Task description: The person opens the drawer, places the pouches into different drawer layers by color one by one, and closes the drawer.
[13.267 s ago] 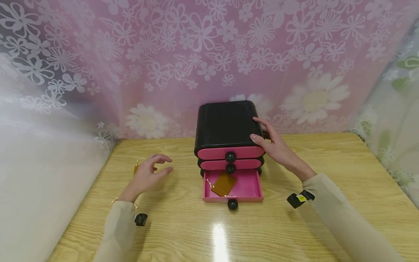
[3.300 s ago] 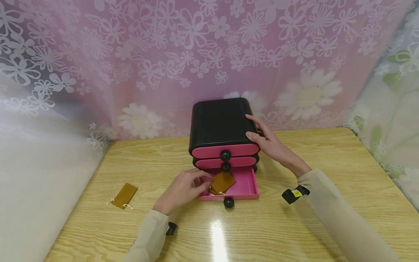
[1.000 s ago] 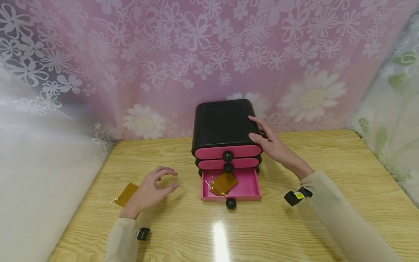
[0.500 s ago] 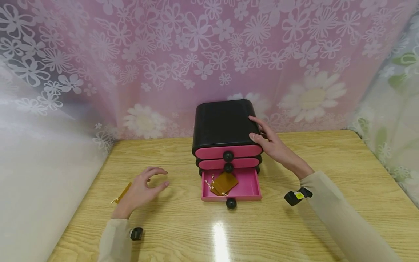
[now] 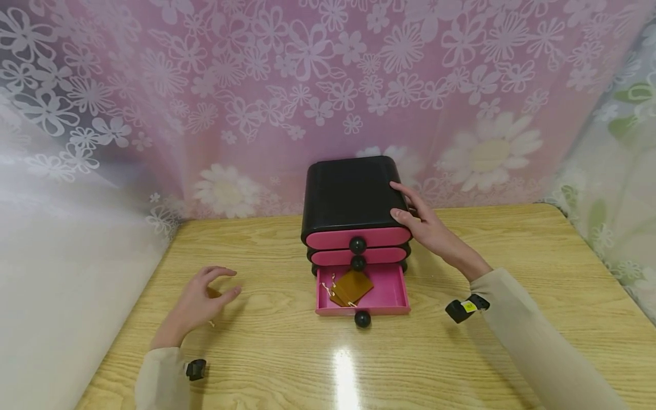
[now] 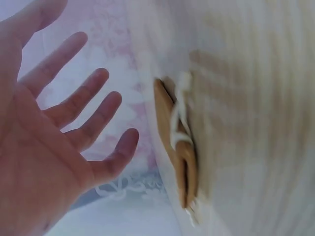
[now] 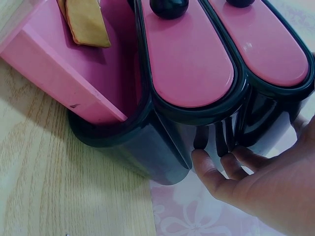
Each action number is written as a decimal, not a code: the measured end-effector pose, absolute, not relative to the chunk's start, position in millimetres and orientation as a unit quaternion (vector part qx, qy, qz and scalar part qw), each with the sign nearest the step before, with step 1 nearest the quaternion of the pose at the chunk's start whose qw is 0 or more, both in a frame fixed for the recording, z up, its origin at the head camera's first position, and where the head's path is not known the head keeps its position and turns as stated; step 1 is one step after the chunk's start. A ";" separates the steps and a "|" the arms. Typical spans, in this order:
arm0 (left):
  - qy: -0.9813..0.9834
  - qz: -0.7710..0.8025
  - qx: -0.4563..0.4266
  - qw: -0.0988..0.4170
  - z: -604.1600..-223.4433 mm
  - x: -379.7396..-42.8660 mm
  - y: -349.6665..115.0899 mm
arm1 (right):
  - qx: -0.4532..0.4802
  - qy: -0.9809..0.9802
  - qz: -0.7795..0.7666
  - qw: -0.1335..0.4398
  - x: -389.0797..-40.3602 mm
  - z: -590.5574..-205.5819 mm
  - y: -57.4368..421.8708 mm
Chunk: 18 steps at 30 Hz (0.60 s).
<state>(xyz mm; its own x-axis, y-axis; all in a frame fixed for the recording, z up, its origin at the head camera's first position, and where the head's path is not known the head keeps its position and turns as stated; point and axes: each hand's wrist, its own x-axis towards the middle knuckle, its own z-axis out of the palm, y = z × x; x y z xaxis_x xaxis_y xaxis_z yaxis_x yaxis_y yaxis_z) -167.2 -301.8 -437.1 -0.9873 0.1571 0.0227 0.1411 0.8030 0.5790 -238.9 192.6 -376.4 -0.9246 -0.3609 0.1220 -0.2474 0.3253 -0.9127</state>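
My left hand (image 5: 192, 304) hovers over the left of the table, its fingers spread and holding nothing. Partly hidden beneath it in the head view, a brown drawstring pouch (image 6: 165, 120) lies on the table; the left wrist view shows its pale cord beside the palm (image 6: 39, 162). My right hand (image 5: 433, 228) grips the right side of a black mini drawer cabinet (image 5: 353, 193), thumb on the top edge and fingers (image 7: 209, 169) against the side wall. The bottom pink drawer (image 5: 392, 290) is pulled out, with overlapping brown pouches (image 5: 355, 286) at its left.
Two upper pink drawers (image 5: 330, 238) are closed, each with a round black knob. The lower drawer's knob (image 5: 362, 319) sticks out at the front. A flowered pink curtain (image 5: 318, 85) hangs behind the wooden table (image 5: 287, 353), and pale sheeting (image 5: 66, 245) borders its left.
My left hand has withdrawn from the drawer leftward to above the pouch on the table. Compared with the earliest frame, the drawer holds more pouches. The right hand stays on the cabinet.
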 end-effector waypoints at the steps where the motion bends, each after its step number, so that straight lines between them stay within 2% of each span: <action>1: 0.951 0.299 0.076 0.014 -437.6 -166.6 -304.4 | -0.188 0.812 -0.551 0.052 -239.1 -376.5 192.6; 11: 0.965 0.251 0.057 0.054 -443.4 -158.6 -330.2 | -0.183 0.813 -0.550 0.056 -241.2 -379.4 192.1; 18: 0.973 0.222 0.039 0.039 -444.7 -156.6 -342.2 | -0.186 0.811 -0.552 0.050 -240.7 -378.5 192.2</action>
<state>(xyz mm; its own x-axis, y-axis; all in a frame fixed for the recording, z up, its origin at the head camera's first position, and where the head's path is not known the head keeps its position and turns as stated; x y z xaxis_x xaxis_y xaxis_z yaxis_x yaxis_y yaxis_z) -156.6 -342.2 -444.7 -0.9939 0.0928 -0.0595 0.0578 0.8980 0.4361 -240.7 192.2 -378.5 -0.9255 -0.3579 0.1243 -0.2472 0.3218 -0.9140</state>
